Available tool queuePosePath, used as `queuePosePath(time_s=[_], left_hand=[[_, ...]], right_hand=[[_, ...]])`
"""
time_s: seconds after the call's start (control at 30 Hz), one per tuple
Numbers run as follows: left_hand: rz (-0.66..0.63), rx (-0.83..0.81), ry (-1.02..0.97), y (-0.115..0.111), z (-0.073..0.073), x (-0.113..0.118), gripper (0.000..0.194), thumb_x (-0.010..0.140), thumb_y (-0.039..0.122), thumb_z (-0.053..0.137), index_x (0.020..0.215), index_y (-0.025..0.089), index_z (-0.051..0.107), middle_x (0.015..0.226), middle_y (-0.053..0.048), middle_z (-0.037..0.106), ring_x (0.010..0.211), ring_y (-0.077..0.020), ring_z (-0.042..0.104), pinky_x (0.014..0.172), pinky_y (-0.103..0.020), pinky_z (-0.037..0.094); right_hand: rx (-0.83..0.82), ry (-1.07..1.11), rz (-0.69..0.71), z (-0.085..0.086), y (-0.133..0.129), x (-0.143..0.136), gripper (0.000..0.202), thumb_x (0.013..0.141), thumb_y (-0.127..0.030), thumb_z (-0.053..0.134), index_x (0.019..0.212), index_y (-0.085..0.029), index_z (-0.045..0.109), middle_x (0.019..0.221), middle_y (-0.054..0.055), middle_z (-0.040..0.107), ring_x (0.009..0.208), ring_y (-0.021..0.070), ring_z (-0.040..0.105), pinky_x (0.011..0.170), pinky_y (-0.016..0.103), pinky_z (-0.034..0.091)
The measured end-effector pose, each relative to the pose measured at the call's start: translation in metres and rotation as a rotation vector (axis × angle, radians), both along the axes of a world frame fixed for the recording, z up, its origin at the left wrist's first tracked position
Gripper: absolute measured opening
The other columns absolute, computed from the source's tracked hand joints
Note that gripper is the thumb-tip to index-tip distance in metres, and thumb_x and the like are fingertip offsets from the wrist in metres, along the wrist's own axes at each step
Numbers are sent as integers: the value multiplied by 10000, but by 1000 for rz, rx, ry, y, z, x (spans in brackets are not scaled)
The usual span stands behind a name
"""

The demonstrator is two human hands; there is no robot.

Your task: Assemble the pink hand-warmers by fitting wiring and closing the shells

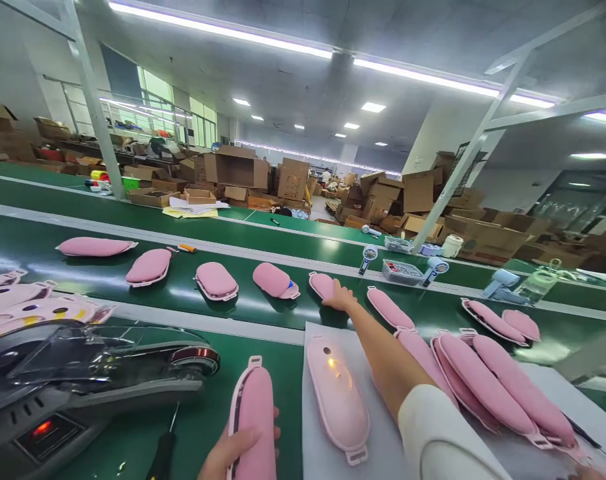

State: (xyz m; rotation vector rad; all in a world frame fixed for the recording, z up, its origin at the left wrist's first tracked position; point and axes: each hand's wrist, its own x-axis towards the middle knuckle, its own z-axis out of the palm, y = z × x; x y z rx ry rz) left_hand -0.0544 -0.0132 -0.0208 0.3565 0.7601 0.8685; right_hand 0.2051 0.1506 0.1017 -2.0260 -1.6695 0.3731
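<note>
My left hand (233, 450) grips a pink padded oval shell (255, 413) with a strap loop at its top end. My right hand (340, 295) stretches forward to the green belt, its fingers closed on the side of another pink padded oval (323, 285). Between my arms, a smooth pink shell (339, 397) lies on a white sheet (311, 433), with a glowing orange spot and a dark round hole near its far end. To the right, several pink padded ovals (487, 380) lie overlapping, partly behind my right sleeve.
A tape dispenser (97, 373) stands at the left, with a screwdriver (163, 453) beside it. More pink ovals (216, 280) sit along the belt (243, 307). Handheld fans (368, 259) and a clear tub of small parts (403, 272) stand beyond. Metal posts (95, 107) rise either side.
</note>
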Motion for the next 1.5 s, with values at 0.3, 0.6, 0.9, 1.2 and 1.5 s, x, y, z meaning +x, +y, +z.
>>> queuePosePath(time_s=[0.3,0.6,0.9,1.2,1.5], left_hand=[[-21,-43,26,-1,7,-5,589,471,390,880,959,93,735,884,-152,759,876,-318,676,866,-396,493],[-62,-15,-180,-13,24,5,751,581,676,727,1031,74,719,883,-134,728,777,-254,664,727,-333,499],[55,87,64,-34,32,34,893,419,736,720,1127,194,681,1000,-95,708,893,-260,630,834,-350,482],[-63,-49,-219,-33,39,24,792,586,688,717,1170,155,672,1075,-110,720,1190,-378,545,1007,-466,408],[-67,-210,-149,-33,24,22,860,595,745,658,1109,56,664,995,-164,732,1160,-425,561,966,-507,439]], right_hand=[[-280,-329,-322,4,-76,18,603,800,-316,692,1338,-196,450,1268,128,529,1204,353,475,962,578,390],[-196,-619,-366,-64,-208,4,610,826,-448,489,1371,-192,388,1290,248,456,1185,495,429,866,653,376],[-9,481,309,-79,-246,-81,796,728,-418,672,1425,-397,290,1469,32,409,1306,344,444,1010,515,455],[-144,966,125,-84,-244,-78,509,848,-414,531,1324,-363,359,1342,64,537,1152,248,593,864,401,561],[-7,541,166,-79,-253,-73,418,857,-333,525,1264,-332,428,1240,74,600,987,295,652,807,482,567]])
